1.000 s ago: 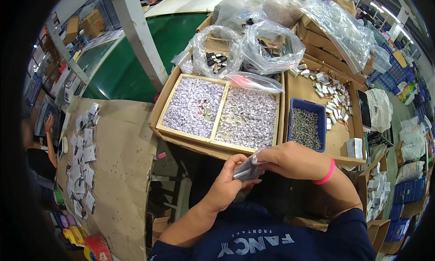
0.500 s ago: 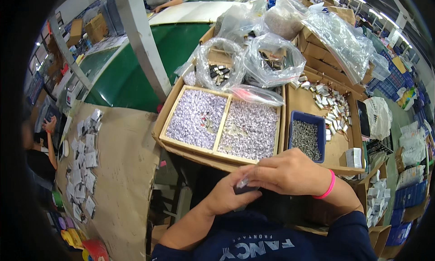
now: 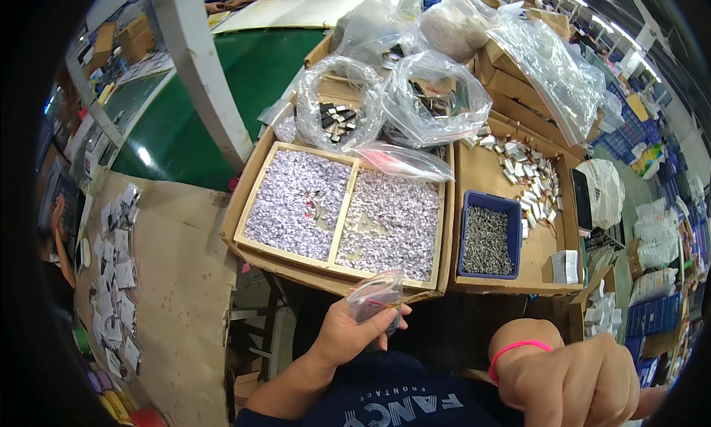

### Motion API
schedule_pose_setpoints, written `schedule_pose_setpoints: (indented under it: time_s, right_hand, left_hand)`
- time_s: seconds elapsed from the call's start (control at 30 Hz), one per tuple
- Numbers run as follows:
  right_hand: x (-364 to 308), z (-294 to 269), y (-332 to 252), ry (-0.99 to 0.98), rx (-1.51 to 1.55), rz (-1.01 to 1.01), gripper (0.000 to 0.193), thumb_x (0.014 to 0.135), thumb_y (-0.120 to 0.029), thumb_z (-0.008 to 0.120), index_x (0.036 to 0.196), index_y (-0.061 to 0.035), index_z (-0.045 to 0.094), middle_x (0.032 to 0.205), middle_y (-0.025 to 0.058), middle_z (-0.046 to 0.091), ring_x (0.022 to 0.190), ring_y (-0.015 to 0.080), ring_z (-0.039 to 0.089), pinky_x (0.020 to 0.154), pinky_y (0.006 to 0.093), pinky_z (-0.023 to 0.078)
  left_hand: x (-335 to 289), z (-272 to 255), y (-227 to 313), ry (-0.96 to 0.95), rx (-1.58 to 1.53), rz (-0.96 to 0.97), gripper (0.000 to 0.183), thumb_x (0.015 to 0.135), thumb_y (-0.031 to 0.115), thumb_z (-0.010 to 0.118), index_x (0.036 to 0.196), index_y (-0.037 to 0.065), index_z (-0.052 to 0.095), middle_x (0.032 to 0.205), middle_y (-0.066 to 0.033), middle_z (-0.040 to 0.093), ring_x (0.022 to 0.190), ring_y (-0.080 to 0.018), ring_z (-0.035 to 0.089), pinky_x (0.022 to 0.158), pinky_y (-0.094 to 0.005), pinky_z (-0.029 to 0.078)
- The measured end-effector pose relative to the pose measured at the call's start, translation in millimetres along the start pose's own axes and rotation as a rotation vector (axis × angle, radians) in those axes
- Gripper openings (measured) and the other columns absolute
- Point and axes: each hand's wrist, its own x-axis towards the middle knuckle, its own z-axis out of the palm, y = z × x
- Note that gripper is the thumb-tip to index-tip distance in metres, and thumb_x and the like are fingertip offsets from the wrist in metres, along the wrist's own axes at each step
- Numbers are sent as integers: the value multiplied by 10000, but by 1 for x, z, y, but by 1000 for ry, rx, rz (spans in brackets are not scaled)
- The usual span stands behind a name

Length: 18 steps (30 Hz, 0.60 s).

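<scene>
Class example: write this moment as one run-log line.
left hand: holding clear bag | right hand: apart from bag | blue bin: small grey parts

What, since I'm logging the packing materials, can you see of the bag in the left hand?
The bag looks like thin, clear plastic, wrinkled and shiny. Reddish lines show on or in it, and its lower part looks dark; what is inside cannot be told. It is pinched between the thumb and fingers of the left hand, its upper end pointing away from the person, just in front of the tray. The right hand is apart from it. Whether its mouth is open is unclear.
</scene>
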Motion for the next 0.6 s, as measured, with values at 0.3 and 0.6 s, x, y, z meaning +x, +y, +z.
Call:
schedule_pose_setpoints:
  time_s: [0.3, 0.6]
  right_hand:
    - [16, -2, 2, 35, 220, 216, 543, 996, -223, 374, 514, 1, 489, 527, 53, 368, 406, 154, 417, 782, 442, 592]
    - [23, -15, 26, -5, 226, 121, 553, 993, -243, 384, 503, -3, 474, 517, 42, 359, 388, 144, 411, 777, 432, 589]
  left_hand:
    - [-3, -8, 3, 25, -35, -35, 380, 882, 36, 575, 1221, -76, 445, 1009, -218, 624, 860, -277, 651, 541, -301, 560]
    - [-1, -22, 8, 2, -139, 21, 406, 896, 45, 573, 1264, -55, 435, 1055, -175, 622, 922, -220, 628, 607, -267, 557]
